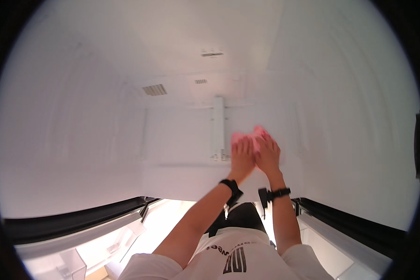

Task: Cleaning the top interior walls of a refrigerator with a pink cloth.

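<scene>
Inside what looks like a white refrigerator compartment, a pink cloth (pixel 259 130) lies under the fingers of both hands, right of the middle. My left hand (pixel 243 155) grips its left part, and my right hand (pixel 268 152) grips its right part. The two hands are side by side and nearly touch. Much of the cloth is hidden beneath them, and its edges are blurred. A pale upright rail (pixel 218 129) stands just left of my left hand. Each wrist bears a black strap with a small device.
Slotted vents (pixel 154 90) and a narrow slot (pixel 212 54) mark the inner surfaces. White side walls (pixel 66 122) curve around. Two open doors with black gaskets (pixel 73 221) flank my body, and clear door bins (pixel 61 262) show at lower left.
</scene>
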Available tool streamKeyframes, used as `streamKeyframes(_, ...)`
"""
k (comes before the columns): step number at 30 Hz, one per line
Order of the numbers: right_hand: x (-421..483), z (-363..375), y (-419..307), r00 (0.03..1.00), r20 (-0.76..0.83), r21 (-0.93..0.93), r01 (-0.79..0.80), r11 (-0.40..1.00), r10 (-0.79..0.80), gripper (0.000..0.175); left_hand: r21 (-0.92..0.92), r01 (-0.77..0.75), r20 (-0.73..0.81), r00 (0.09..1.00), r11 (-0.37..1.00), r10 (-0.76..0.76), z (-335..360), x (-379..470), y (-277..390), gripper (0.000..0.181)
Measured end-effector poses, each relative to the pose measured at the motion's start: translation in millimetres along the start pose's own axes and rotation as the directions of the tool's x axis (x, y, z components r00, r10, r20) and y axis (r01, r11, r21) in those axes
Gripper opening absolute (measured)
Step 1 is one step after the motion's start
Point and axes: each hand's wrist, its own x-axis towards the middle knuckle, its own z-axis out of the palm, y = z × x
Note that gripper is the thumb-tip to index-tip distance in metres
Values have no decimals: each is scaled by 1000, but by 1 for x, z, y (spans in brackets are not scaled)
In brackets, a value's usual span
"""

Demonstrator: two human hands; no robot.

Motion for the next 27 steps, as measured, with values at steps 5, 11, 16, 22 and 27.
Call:
streamKeyframes(5, -26, -14, -36, 980, 199, 105, 5, 994, -26, 46, 151, -103, 36, 995, 983, 98, -38, -52, -10, 51)
streamKeyframes(11, -53, -50, -78, 949, 304, 175, 29, 984, -82, 38, -321, 119, 215, 975, 940, -50, -103, -93, -20, 38)
streamKeyframes(16, -60, -55, -154, 984, 70, 585, 94, 806, -166, 39, -289, 317, 220, 940, 904, -259, -214, -105, -49, 57)
streamKeyframes(22, 1, -89, -234, 878, -148, 699, 418, 580, -455, 46, -215, 388, 285, 903, 896, -322, -358, -101, -78, 60)
streamKeyframes(27, 32, -71, -289, 847, -235, 806, 444, 393, -476, 48, -205, 423, 251, 894, 883, -370, -428, -87, -83, 58)
